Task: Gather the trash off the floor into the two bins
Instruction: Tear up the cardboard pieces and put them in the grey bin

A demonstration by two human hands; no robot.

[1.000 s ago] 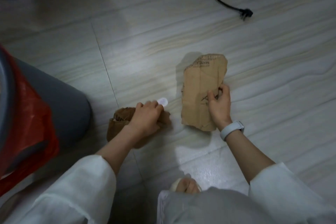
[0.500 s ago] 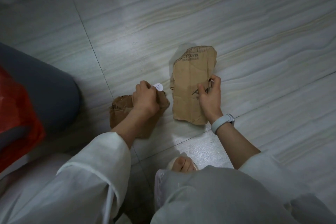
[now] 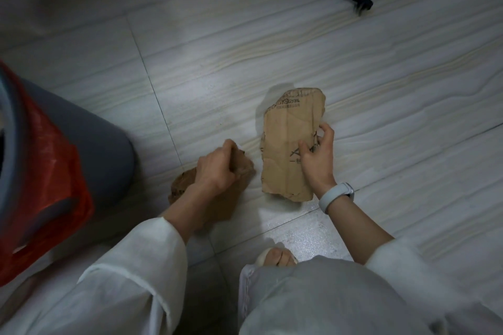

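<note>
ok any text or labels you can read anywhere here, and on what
Nothing can be quoted.
Flat cardboard piece under the right hand: dark printed lines near its top edge and larger marks by the fingers, all too blurred to read.
Crumpled cardboard gripped by the left hand: no print visible.
Watch and bin: no text visible.

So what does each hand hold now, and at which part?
The right hand pinches the flat cardboard at its right edge. The left hand grips the crumpled cardboard at its upper end.
</note>
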